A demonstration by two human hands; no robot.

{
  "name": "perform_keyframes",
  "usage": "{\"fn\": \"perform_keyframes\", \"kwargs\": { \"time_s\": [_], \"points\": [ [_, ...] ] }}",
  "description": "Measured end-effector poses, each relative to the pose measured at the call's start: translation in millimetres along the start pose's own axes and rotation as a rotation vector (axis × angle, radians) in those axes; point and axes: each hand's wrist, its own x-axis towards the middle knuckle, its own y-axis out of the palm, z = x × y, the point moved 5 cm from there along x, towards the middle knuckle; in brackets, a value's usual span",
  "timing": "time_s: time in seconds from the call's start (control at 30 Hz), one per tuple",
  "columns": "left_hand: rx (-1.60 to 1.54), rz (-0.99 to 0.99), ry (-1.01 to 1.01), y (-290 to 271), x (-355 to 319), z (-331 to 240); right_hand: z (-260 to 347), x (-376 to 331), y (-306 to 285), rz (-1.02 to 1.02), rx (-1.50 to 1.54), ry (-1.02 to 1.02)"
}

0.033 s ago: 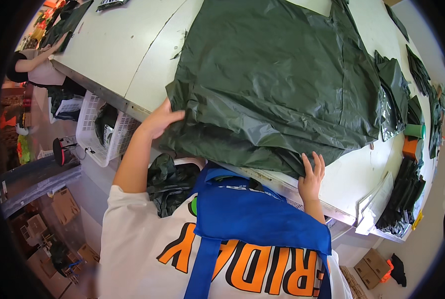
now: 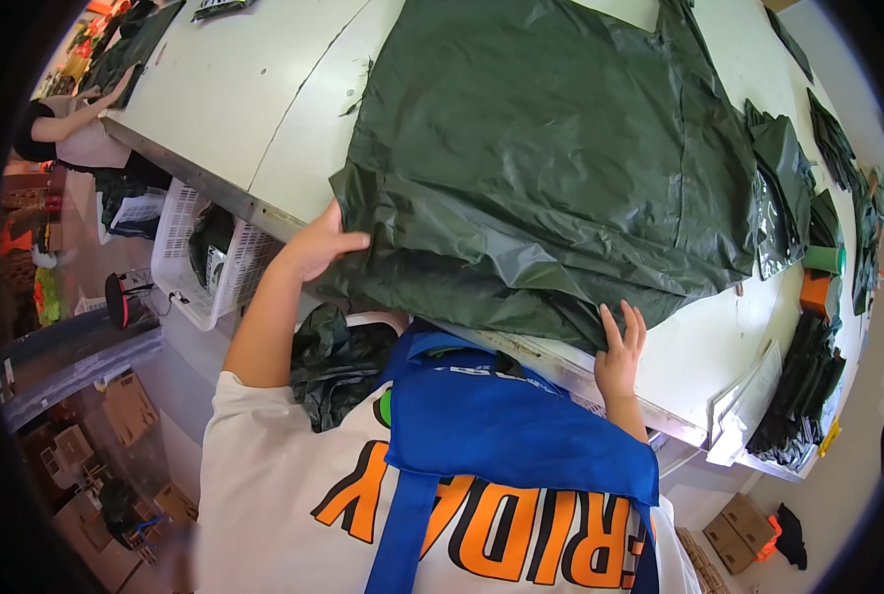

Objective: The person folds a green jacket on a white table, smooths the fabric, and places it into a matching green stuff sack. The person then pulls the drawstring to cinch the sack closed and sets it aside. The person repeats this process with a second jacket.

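A large dark green, shiny waterproof garment (image 2: 531,129) lies spread over the white table in front of me, with its near part wrinkled and gathered by the table's edge. My left hand (image 2: 321,243) grips its left near corner, thumb on top and the other fingers hidden under the fabric. At the right of the near edge, my right hand (image 2: 620,351) rests against the fabric with its fingers stretched and apart. A bundle of crumpled dark green fabric (image 2: 335,361) hangs below the table edge beside my left forearm.
The white table (image 2: 284,89) carries folded dark green pieces (image 2: 784,188) at the right, near an orange block (image 2: 815,294) and a stack of black pieces (image 2: 793,396). A white plastic basket (image 2: 190,292) stands below the left edge. Another person (image 2: 76,134) works at the far left.
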Motion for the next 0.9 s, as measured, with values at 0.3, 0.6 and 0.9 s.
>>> {"fn": "perform_keyframes", "kwargs": {
  "time_s": [0.3, 0.6, 0.9],
  "points": [
    [0.510, -0.413, 0.129, -35.5, -13.8, 31.3, -28.6, -15.0, 5.0, 0.164, 0.032, -0.067],
    [1.519, -0.258, 0.615, 30.2, -70.5, 57.8, -49.5, -19.1, -9.4, 0.333, -0.076, -0.261],
    [0.637, -0.156, 0.216, -23.1, -73.9, -29.8, -90.3, 15.4, -96.9, 0.468, 0.283, 0.359]
  ]
}}
